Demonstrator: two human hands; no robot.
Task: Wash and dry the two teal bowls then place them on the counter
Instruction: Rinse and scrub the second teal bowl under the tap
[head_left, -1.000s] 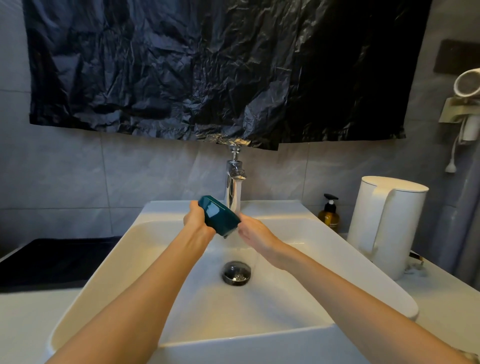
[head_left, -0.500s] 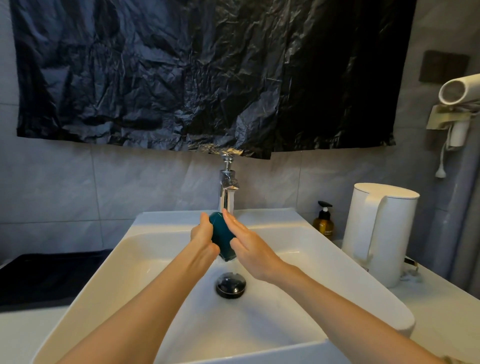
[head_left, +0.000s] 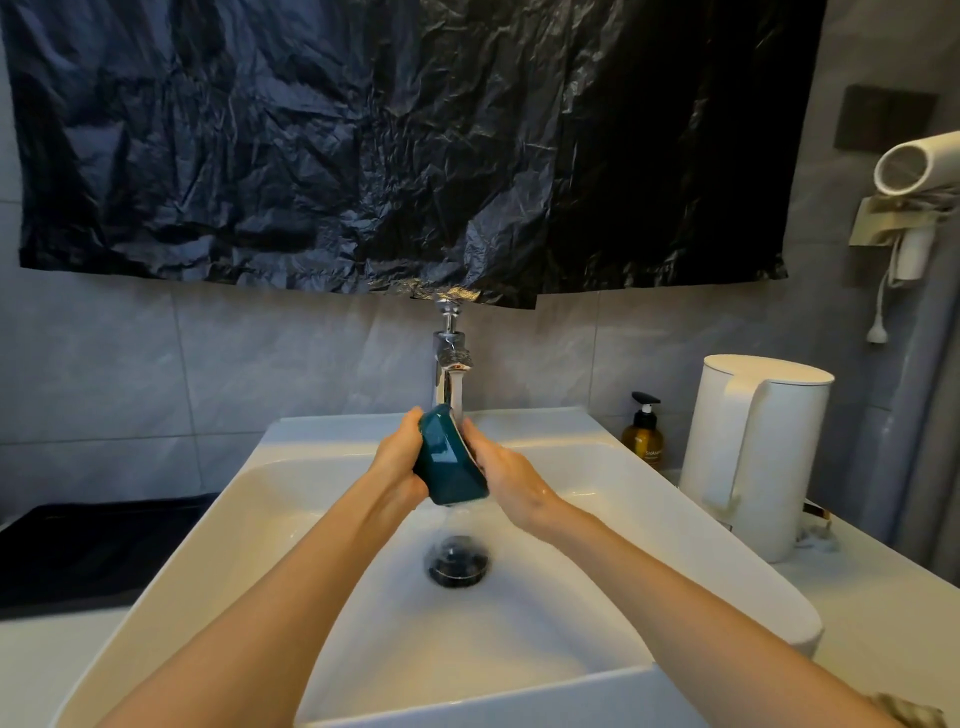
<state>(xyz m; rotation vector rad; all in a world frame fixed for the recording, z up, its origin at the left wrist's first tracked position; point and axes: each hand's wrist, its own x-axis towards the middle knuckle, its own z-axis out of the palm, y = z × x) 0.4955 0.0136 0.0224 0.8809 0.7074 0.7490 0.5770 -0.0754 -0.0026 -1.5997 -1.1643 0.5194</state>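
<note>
One teal bowl (head_left: 448, 462) is held on edge under the running chrome tap (head_left: 450, 358), its glossy outside facing me and its opening turned to the right. My left hand (head_left: 396, 462) grips the bowl's left side from behind. My right hand (head_left: 501, 475) lies against the bowl's open side with fingers reaching to the rim. Water streams down past the bowl to the drain (head_left: 457, 564) of the white sink (head_left: 291, 525). A second teal bowl is not in view.
A white kettle (head_left: 753, 457) stands on the counter right of the sink, with an amber soap pump bottle (head_left: 642, 434) behind it. A black mat (head_left: 88, 551) covers the counter on the left. Black plastic sheeting hangs above; a hair dryer (head_left: 914, 166) is on the right wall.
The bowl has been turned from tilted flat to standing on edge under the stream. My right hand moved from its lower edge up against its open side.
</note>
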